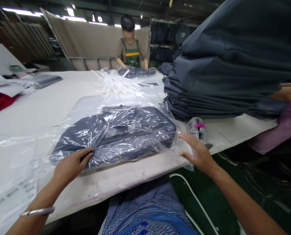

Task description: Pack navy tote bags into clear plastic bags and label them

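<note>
A folded dark blue fabric article (140,122) lies inside a clear plastic bag (125,156) near the table's front edge. Its exact kind is hard to make out through the shiny, wrinkled film. My left hand (73,163) is closed at the bag's front left, thumb and fingers pinching the plastic. At the bag's right end is my right hand (196,153), thumb and fingers apart beside the loose plastic. Just behind that hand stands a grey tape dispenser-like object (195,127) with a bright pink bit on it.
A tall stack of dark fabric articles (209,78) rises at the right, with another person's arm (288,91) behind it. White strips (118,81) lie in a heap beyond the bag. Across the table (74,83) stands a person in a green apron (132,55). More clear plastic (15,182) covers the left.
</note>
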`<act>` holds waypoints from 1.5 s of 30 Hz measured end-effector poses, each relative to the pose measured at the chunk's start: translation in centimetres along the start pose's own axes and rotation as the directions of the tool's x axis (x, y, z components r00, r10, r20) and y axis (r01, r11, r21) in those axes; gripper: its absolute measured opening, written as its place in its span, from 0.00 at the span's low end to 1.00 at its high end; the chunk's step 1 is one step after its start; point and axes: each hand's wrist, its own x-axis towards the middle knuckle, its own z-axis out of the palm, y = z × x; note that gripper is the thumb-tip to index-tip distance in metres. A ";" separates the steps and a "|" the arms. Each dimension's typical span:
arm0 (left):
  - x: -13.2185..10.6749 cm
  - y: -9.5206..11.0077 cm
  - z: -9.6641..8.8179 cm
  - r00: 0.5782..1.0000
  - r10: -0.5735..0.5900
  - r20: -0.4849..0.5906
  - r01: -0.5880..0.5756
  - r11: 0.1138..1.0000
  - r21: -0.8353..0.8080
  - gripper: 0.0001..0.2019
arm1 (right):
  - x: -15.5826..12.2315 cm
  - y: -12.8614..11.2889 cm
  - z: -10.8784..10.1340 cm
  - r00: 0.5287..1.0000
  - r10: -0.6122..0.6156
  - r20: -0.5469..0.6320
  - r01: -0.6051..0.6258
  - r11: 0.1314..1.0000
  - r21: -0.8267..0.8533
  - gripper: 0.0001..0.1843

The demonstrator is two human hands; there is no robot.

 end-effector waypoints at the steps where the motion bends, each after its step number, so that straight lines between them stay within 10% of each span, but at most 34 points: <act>1: 0.0 0.0 0.0 1.000 -0.002 0.005 0.002 1.000 0.002 0.25 | -2.6 0.0 0.1 1.000 -0.019 0.025 0.021 0.995 -0.100 0.40; 8: 0.2 -0.2 0.3 0.999 -0.004 -0.039 0.005 0.999 0.035 0.25 | -10.0 3.3 6.5 0.974 -0.065 -0.216 -0.011 0.943 -0.333 0.25; 16: 0.7 -1.4 1.6 0.988 0.042 -0.146 -0.035 0.998 0.050 0.23 | -6.3 5.7 1.8 0.943 0.057 -0.328 -0.024 0.994 0.103 0.11; 24: 0.7 -1.9 2.4 0.983 0.053 -0.177 -0.065 0.996 -0.062 0.21 | 1.9 7.2 2.5 0.776 0.546 -0.317 -0.300 0.761 0.576 0.19; 28: 0.5 -1.8 2.8 0.980 0.036 -0.195 -0.056 0.994 -0.098 0.21 | 5.0 9.6 4.7 0.690 0.622 -0.371 -0.527 0.782 0.331 0.34; 36: -0.3 -1.5 3.1 0.964 0.007 -0.265 -0.050 0.986 -0.159 0.21 | 7.2 13.5 7.0 0.761 0.612 -0.216 -0.638 0.767 -0.075 0.21; 45: -0.6 -0.3 4.1 0.903 0.219 -0.370 -0.261 0.963 -0.068 0.27 | 7.0 14.4 9.6 0.730 0.684 -0.018 -0.676 0.716 -0.174 0.18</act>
